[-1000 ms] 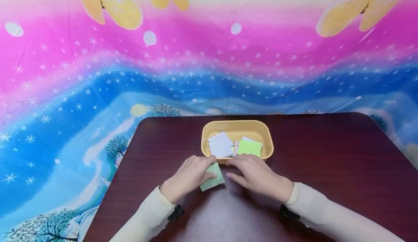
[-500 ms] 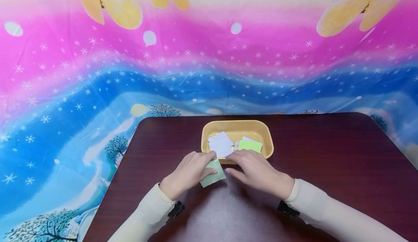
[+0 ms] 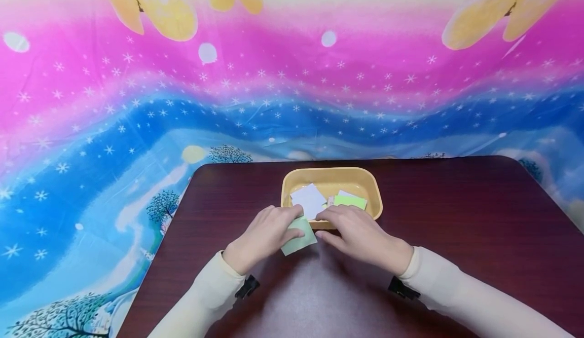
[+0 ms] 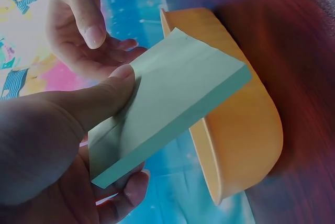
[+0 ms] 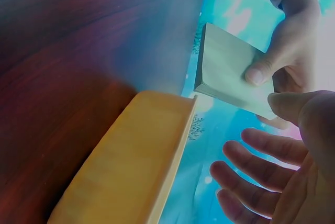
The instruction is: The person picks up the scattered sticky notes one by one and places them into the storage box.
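My left hand (image 3: 266, 236) pinches a pale green pad of sticky notes (image 4: 172, 88) between the thumb on top and the fingers below. The pad is held tilted, in front of the near wall of a yellow plastic bin (image 3: 335, 175). My right hand (image 3: 365, 236) holds nothing; its fingers are loosely bent beside the pad, near the bin's front rim. In the right wrist view its thumb tip comes close to the pad's corner, and I cannot tell if they touch. Inside the bin lie a white paper stack (image 3: 307, 199) and a bright green pad (image 3: 350, 202).
The bin stands near the far edge of a dark red-brown table (image 3: 456, 216). Behind the table hangs a printed cloth (image 3: 292, 74) in pink and blue. Black straps (image 3: 403, 287) sit at both wrists.
Both hands have moved slightly forward and up toward the bin, the left carrying the pale green sticky-note pad. The bin and its contents have stayed put.
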Action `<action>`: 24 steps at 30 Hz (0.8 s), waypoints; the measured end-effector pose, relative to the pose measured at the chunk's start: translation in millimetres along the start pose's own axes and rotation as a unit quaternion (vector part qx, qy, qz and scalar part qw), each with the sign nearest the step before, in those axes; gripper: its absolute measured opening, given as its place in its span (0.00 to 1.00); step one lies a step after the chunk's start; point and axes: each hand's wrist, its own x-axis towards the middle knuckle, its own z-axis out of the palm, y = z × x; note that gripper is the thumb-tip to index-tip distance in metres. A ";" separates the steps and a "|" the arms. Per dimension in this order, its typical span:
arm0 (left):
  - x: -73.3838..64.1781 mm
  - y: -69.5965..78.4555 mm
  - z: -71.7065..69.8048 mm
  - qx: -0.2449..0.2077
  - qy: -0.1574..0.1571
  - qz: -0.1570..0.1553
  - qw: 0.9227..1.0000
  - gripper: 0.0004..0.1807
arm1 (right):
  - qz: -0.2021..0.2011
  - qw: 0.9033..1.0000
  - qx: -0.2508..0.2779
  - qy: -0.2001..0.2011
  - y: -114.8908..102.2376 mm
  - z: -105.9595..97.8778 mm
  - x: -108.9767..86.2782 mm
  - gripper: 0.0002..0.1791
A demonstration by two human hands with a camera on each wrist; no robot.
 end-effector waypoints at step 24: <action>13.5 0.6 -16.1 0.023 0.015 0.019 0.999 0.16 | 0.026 0.999 0.026 0.017 9.3 -7.3 10.5 0.17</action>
